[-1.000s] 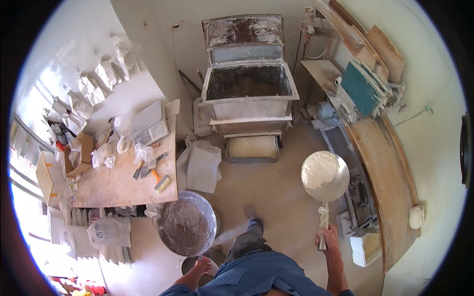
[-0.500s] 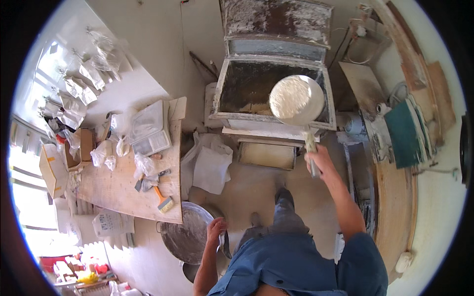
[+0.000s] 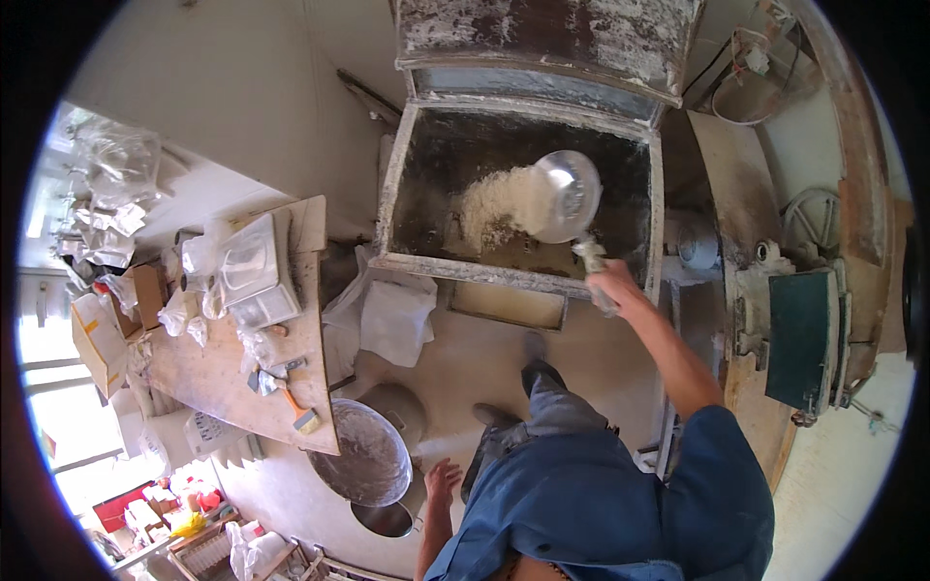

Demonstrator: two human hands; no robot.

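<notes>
My right hand (image 3: 608,287) grips the handle of a round metal scoop pan (image 3: 570,196), tilted on its side over a large open metal trough (image 3: 387,208). Pale powder (image 3: 499,201) spills from the pan into the trough's dark inside. My left hand (image 3: 443,477) hangs low with fingers apart, holding nothing, just right of a wide metal bowl (image 3: 366,455) on the floor. My blue trousers and one shoe show below.
A wooden workbench (image 3: 218,378) on the left carries plastic bags, a scale and a brush. White sacks (image 3: 392,320) lie by the trough. A green-panelled machine (image 3: 804,339) stands on the right. A small pot (image 3: 387,518) sits beneath the bowl.
My right hand swung the pan from the right side over to the trough and tipped it, and the powder now pours out. My left hand stays low by the bowl.
</notes>
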